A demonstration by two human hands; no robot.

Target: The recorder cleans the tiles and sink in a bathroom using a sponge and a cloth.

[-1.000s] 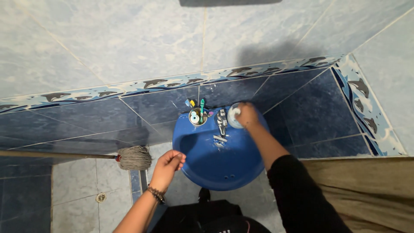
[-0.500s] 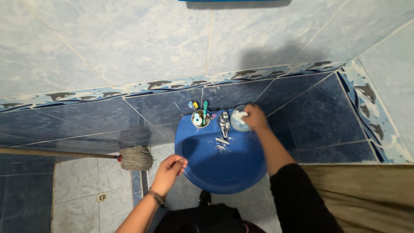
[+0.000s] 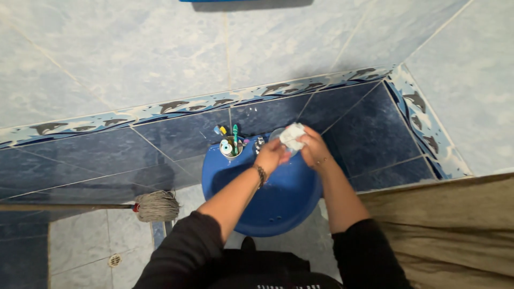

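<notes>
White crumpled cloth [image 3: 292, 136]: over the round blue ceramic basin [image 3: 267, 208], at its rear rim.
Right hand [image 3: 316, 152]: grips the cloth.
Left hand [image 3: 270, 155]: closed beside it, touching; grip unclear.
Cup of toothbrushes [image 3: 229, 146]: left of the hands.

The blue basin [image 3: 278, 206] looks like glossy glazed ceramic, the wall tiles [image 3: 134, 64] smooth and shiny (marbled pale blue). The tap [image 3: 259, 143] is bright metal, the mop head [image 3: 156, 206] rough stringy cloth, the curtain [image 3: 450, 235] matt woven fabric.

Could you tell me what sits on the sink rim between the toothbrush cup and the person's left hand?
In the head view, the metal tap stands between the toothbrush cup and the left hand.
</notes>
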